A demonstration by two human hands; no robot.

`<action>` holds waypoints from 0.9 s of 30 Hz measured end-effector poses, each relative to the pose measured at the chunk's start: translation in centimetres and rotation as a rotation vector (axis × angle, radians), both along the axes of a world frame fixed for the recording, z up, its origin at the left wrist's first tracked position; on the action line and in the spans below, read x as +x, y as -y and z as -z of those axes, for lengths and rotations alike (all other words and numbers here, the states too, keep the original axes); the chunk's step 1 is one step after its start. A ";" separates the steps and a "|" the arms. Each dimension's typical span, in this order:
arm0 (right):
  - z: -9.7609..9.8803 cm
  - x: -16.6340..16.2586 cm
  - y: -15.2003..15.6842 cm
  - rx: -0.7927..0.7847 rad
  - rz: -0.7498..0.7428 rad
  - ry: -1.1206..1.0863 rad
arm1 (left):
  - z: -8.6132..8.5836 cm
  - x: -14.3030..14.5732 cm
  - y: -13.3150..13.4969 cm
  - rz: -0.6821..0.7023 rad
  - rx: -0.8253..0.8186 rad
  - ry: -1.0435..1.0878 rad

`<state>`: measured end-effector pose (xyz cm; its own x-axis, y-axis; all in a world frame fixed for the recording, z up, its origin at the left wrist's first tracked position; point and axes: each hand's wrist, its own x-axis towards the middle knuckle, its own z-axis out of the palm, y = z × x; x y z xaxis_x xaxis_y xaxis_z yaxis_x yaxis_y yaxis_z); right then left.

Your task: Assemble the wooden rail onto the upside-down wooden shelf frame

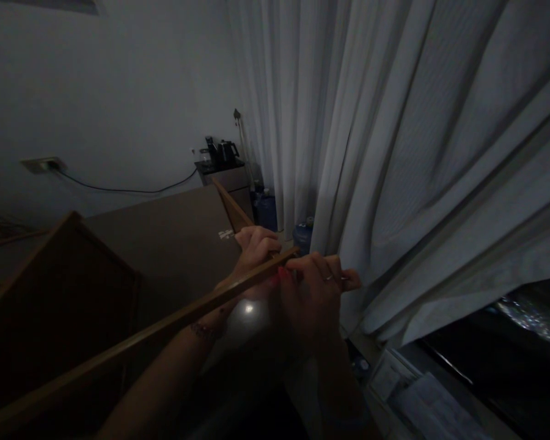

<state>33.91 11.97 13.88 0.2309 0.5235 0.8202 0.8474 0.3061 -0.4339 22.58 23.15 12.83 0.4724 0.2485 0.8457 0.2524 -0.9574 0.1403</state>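
Note:
In dim light, both my hands grip the far corner of a wooden frame (132, 342) whose thin rail runs from the lower left up to the middle. My left hand (254, 247) closes on the corner where a second rail (231, 208) angles away. My right hand (316, 284), with a ring on one finger, clamps the rail's end right beside the white curtain (394, 183). A brown panel (174, 238) lies beyond the frame.
A small cabinet (224, 177) with a dark kettle (227, 150) stands by the back wall. Blue water bottles (266, 208) sit at the curtain's foot. A wall socket (43, 164) trails a cable. Papers (417, 397) lie at lower right.

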 end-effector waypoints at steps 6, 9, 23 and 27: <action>-0.2 0.9 -0.1 -0.122 -0.189 -0.255 | -1.0 -0.3 0.6 0.056 -0.038 -0.004; -0.5 1.1 0.0 -0.120 -0.223 -0.231 | -1.3 -0.3 0.9 0.105 -0.104 -0.017; 1.0 0.8 -1.1 -0.057 -0.323 -0.487 | -1.3 0.6 2.0 0.081 -0.241 0.064; 1.5 0.9 -1.9 -0.136 -0.585 -0.834 | -1.5 0.7 2.2 0.093 -0.223 0.085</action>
<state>34.82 13.84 12.42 0.3788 0.8134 0.4415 -0.0057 0.4790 -0.8778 23.33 20.99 14.32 0.4317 0.3922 0.8123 0.1428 -0.9189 0.3678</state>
